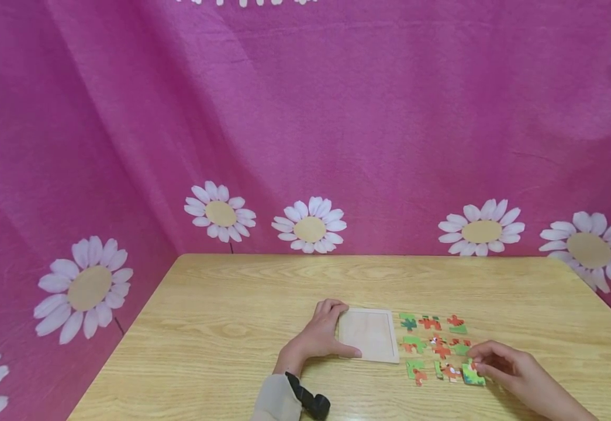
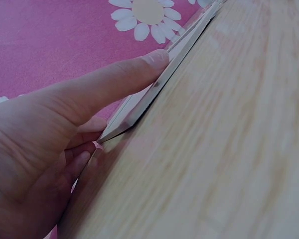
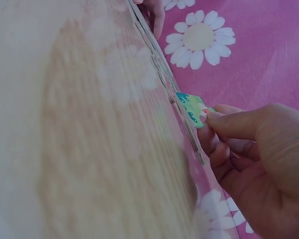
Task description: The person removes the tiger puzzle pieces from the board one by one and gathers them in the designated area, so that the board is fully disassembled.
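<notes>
In the head view a square wooden puzzle tray (image 1: 395, 336) with a raised rim lies on the table. My left hand (image 1: 322, 335) grips it from the left, thumb on the near rim and fingers at the far left corner. The left wrist view shows the thumb (image 2: 134, 74) lying over the rim of the tray (image 2: 139, 112). My right hand (image 1: 513, 374) pinches a green corner puzzle piece (image 1: 473, 374) between thumb and fingers. That piece (image 3: 191, 108) is tilted up in the right wrist view. Beside it lies a puzzle piece with an orange animal face (image 1: 451, 372).
Several loose puzzle pieces (image 1: 440, 346), green and orange, lie in rough rows right of the tray on the wooden table (image 1: 231, 304). A pink curtain (image 1: 389, 128) with white daisies hangs behind and left of the table. A black strap (image 1: 307, 397) circles the left wrist.
</notes>
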`<state>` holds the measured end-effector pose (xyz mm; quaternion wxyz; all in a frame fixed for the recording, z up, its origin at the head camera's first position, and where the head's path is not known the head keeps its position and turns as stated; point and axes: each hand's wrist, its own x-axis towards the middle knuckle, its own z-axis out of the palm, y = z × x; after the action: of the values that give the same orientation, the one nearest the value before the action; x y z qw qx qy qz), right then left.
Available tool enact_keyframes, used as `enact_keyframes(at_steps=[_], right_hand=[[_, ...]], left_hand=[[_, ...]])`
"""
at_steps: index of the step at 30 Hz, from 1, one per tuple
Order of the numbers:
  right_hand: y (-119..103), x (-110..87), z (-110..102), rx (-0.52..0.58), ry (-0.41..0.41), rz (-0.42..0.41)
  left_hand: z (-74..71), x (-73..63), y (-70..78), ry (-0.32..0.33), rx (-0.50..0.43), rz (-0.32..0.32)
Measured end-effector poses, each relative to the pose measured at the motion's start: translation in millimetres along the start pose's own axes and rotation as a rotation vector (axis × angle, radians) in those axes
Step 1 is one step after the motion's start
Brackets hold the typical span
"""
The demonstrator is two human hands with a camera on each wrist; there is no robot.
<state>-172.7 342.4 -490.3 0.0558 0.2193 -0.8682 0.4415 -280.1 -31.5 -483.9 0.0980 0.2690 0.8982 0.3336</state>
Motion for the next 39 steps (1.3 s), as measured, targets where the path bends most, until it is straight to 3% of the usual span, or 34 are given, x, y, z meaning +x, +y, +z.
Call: enact_keyframes(at_steps=[7, 21, 32, 39], right_hand=[[4.0, 0.0, 0.1, -0.014, 0.014, -0.043], [4.8, -2.1, 1.8, -0.121, -0.005, 0.038], [9.9, -1.9, 1.6, -0.09, -0.011, -0.044], [6.0, -1.4, 1.5, -0.096, -0.002, -0.046]], left_hand=[[0.6, 0.9, -0.6, 0.003, -0.002, -0.001], [1.5, 0.4, -0.6, 0.009, 0.018, 0.005], [1.7, 0.6, -0.3, 0.001, 0.012, 0.008], [1.7, -0.5, -0.1, 0.002, 0.021, 0.019]])
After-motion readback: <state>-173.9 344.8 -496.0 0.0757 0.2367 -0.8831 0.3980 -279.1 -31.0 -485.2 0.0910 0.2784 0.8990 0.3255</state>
